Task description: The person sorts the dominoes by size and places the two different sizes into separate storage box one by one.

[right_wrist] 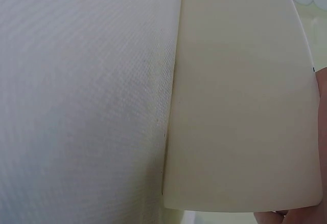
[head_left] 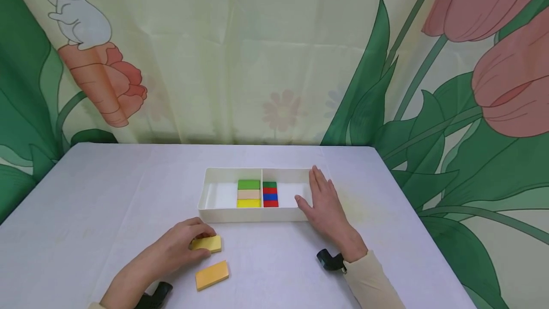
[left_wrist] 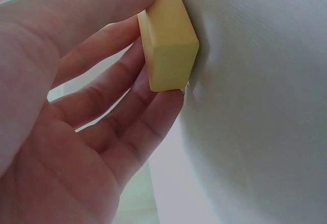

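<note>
My left hand [head_left: 184, 244] pinches a pale yellow wooden block [head_left: 211, 243] between thumb and fingers, low over the table in front of the tray. Up close in the left wrist view, the block [left_wrist: 171, 55] lies between the thumb and the fingertips, right beside the white cloth. A second, more orange-yellow block [head_left: 212, 275] lies on the cloth, nearer to me. At the right end of the white two-compartment tray [head_left: 253, 215], my right hand [head_left: 327, 206] rests with fairly straight fingers along the end wall and its thumb over the front rim. The tray wall [right_wrist: 245, 106] fills much of the right wrist view.
In the tray's left compartment, green [head_left: 249, 184], beige [head_left: 249, 194] and yellow [head_left: 249, 203] blocks sit against the divider [head_left: 262, 175]. Across it is a row of smaller dark green, red and blue blocks [head_left: 270, 197]. A printed curtain [head_left: 240, 61] hangs behind the table.
</note>
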Demonstrator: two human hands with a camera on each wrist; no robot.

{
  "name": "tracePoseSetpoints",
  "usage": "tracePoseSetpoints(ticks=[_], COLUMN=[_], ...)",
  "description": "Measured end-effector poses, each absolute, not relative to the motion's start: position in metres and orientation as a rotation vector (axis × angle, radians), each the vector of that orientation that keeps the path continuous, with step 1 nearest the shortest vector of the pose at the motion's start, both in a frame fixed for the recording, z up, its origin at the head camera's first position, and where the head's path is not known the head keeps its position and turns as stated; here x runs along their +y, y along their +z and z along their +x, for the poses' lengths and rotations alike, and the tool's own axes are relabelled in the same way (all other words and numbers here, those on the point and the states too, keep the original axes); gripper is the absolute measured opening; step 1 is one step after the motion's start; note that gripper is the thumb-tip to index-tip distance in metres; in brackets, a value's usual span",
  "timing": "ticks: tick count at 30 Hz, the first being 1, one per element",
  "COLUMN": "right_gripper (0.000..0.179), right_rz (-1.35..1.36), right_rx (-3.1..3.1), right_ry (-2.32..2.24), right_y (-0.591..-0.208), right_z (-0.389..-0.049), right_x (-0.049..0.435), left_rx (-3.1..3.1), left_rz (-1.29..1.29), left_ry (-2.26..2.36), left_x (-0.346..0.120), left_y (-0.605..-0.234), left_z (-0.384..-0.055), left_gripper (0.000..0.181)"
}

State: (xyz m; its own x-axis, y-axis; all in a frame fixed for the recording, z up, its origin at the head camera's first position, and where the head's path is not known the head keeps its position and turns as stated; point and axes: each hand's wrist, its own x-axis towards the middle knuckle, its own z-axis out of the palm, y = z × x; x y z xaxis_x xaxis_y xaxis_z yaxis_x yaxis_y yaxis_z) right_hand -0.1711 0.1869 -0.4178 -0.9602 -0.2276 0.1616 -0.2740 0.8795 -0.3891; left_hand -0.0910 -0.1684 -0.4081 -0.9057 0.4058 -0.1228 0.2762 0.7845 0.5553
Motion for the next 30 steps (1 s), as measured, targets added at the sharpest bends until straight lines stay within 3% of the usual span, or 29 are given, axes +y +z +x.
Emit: tracePoseSetpoints(ticks=[12, 22, 30], right_gripper=[0.086, 0.085, 0.086], right_rz=[0.378, 0.367, 0.384], right_rx=[-2.946, -2.956, -2.952], right_ry=[0.633, 0.642, 0.652], right_y=[-0.417, -0.417, -0.417], right_z=[-0.171, -0.17, -0.171], right_x=[0.185, 0.186, 0.185], left_rx=[2.772, 2.778, 2.784], left_rz=[0.531, 0.805, 0.829], left_ry=[0.781, 0.822, 0.858], left_x=[-0.167, -0.168, -0.163], left_y=[-0.401, -0.378, -0.356], left_z=[-0.091, -0.098, -0.107], left_gripper=[0.032, 0.03, 0.029])
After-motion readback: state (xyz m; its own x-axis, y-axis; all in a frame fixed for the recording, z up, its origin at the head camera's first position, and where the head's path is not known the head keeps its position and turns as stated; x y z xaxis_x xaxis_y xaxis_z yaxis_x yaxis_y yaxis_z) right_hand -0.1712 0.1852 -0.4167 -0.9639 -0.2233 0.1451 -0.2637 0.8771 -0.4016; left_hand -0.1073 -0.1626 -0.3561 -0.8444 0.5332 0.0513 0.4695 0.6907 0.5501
